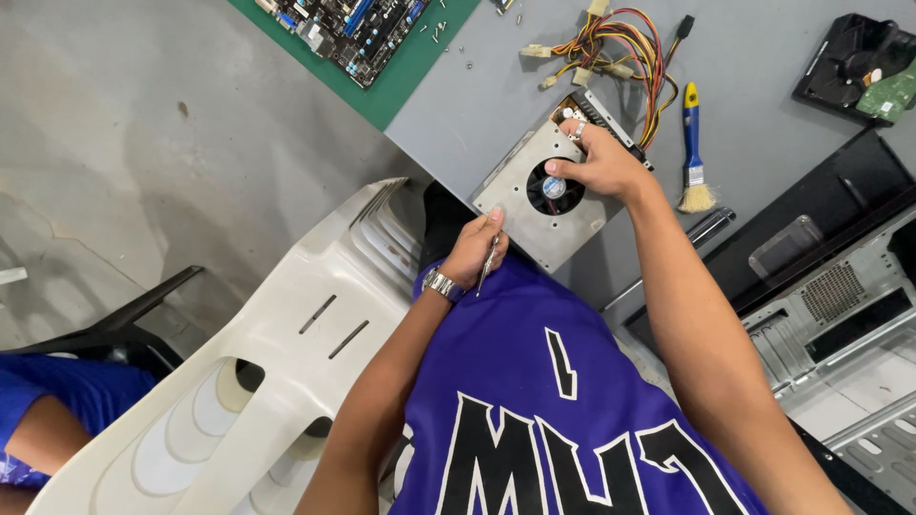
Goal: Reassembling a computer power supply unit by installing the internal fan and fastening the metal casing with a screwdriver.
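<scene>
Both hands engaged — right hand (pixel 603 164) gripping power supply unit (pixel 534 195) at table edge, left hand (pixel 474 250) at seven o'clock closed on screwdriver (pixel 489 262) — casing unopened, fan mounted.

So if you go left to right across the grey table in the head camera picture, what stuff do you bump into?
Green circuit board → grey metal box with a fan → bundle of coloured wires → blue and yellow brush → black drive at the corner.
</scene>
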